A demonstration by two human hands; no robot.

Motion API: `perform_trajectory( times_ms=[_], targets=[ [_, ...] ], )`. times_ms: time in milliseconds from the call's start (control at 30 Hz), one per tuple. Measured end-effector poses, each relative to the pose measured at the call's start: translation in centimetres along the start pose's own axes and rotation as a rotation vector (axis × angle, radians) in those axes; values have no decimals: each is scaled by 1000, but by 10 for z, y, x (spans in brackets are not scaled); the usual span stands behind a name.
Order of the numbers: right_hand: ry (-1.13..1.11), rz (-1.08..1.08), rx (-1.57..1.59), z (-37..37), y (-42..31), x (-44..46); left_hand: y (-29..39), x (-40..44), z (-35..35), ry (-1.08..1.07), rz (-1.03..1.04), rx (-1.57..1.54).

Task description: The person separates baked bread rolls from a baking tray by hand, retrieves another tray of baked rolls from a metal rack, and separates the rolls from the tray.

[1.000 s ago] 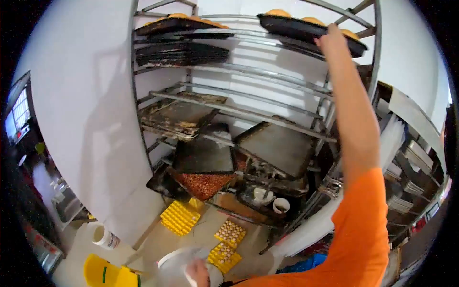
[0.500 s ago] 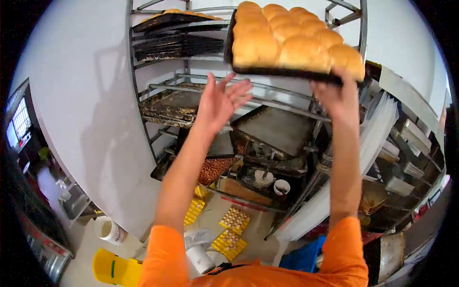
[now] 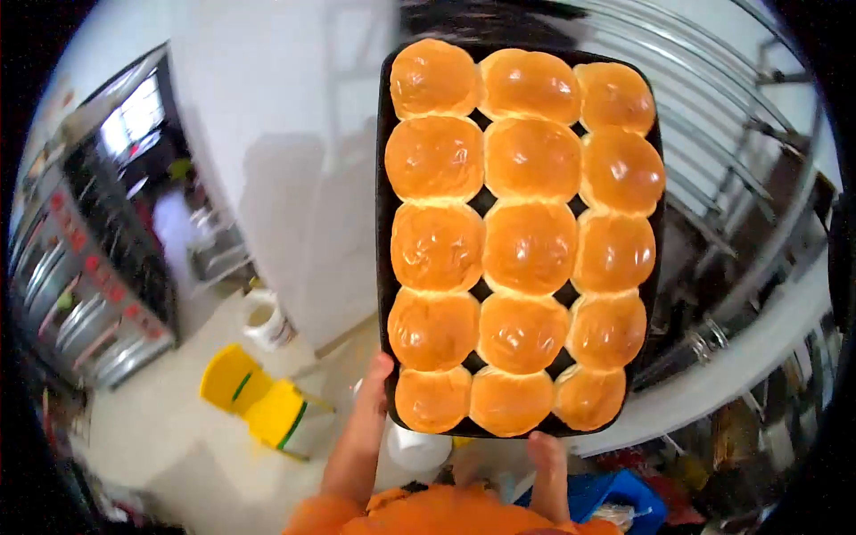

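Note:
A black baking tray [image 3: 383, 241] full of golden, shiny buns [image 3: 530, 250] is right in front of me, seen nearly from above. The buns sit close together in rows, with dark gaps between some of them. At the tray's lower left corner, my left hand [image 3: 373, 392] grips the side, thumb at the edge and fingers hidden underneath. My right hand [image 3: 546, 456] holds the near edge, right of its middle; its thumb shows against the rim and the other fingers are mostly out of sight below.
Behind the tray stands a metal rack [image 3: 704, 116], with dark trays at the top. A white wall [image 3: 294, 134] is to the left. On the floor are a yellow chair [image 3: 259, 401], a white bucket [image 3: 267, 321] and a blue crate [image 3: 615, 499]. Deck ovens [image 3: 98, 285] stand far left.
The tray of buns has come off the upper rack and closer to me, turned lengthwise. My left hand, open and apart before, now holds it. The view has swung left.

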State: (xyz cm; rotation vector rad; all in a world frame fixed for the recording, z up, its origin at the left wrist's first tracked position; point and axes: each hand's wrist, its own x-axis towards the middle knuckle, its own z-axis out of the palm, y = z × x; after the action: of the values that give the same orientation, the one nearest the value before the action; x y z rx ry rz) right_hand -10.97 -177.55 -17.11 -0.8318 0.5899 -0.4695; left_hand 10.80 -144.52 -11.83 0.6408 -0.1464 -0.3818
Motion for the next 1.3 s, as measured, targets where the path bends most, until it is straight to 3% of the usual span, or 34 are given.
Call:
perform_trajectory(
  times_ms=[33, 67, 133, 200, 233, 267, 333, 367, 400, 467, 500, 533, 633, 800, 867, 900, 933, 1000, 1033, 1133, 1233, 1300],
  targets=[
    [-22, 49, -188, -79, -24, 36, -49, 1, 85, -4, 41, -50],
    [-72, 87, -361, -119, -17, 60, -53, -13, 82, 84, 99, -61],
    [-238, 162, -544, -147, -50, 108, -70, -22, 66, 46, 198, 136],
    [-945, 910, -309, -87, -141, 115, -66, -51, 102, 53, 350, 70],
    [-624, 430, -358, 32, -155, 8, -82, -61, 85, 133, 375, 108],
    [-696, 504, -432, 14, -157, 42, -100, -60, 66, 172, 376, 160],
    [-974, 1248, -249, -1, -195, 109, -65, -128, 151, 134, 518, 13],
    [-908, 1023, -191, 32, -210, 71, -76, -140, 152, 213, 488, 77],
    [-947, 1079, -261, 41, -217, 91, -79, -156, 165, 277, 554, 50],
    [-1113, 1264, 45, 49, -252, 128, -84, -183, 213, 327, 727, -124],
    [-1213, 1113, -58, 47, -245, 152, -85, -173, 233, 375, 649, -73],
    [-1227, 1149, -55, 70, -258, 143, -90, -177, 252, 405, 667, -60],
    [-713, 771, -496, 147, -306, 66, -112, -173, 298, 664, 779, -48],
    [-854, 820, -591, 173, -337, 150, -124, -159, 378, 727, 819, -230],
    [-1020, 1133, -588, 191, -346, 176, -129, -148, 402, 829, 827, -395],
    [-1099, 1206, -429, 188, -336, 196, -120, -140, 423, 860, 877, -443],
    [-1104, 1221, -399, 208, -341, 175, -119, -133, 427, 868, 877, -412],
    [-1081, 995, -669, 246, -359, 150, -128, -114, 425, 988, 949, -443],
    [-1152, 1033, -546, 248, -348, 166, -131, -106, 436, 995, 952, -455],
    [-1239, 1191, -556, 269, -339, 206, -118, -91, 459, 803, 960, -526],
    [-1125, 1193, -693, 300, -366, 181, -109, -80, 520, 1123, 918, -576],
    [-1132, 1183, -715, 307, -379, 201, -120, -69, 540, 1031, 996, -593]
  ],
)
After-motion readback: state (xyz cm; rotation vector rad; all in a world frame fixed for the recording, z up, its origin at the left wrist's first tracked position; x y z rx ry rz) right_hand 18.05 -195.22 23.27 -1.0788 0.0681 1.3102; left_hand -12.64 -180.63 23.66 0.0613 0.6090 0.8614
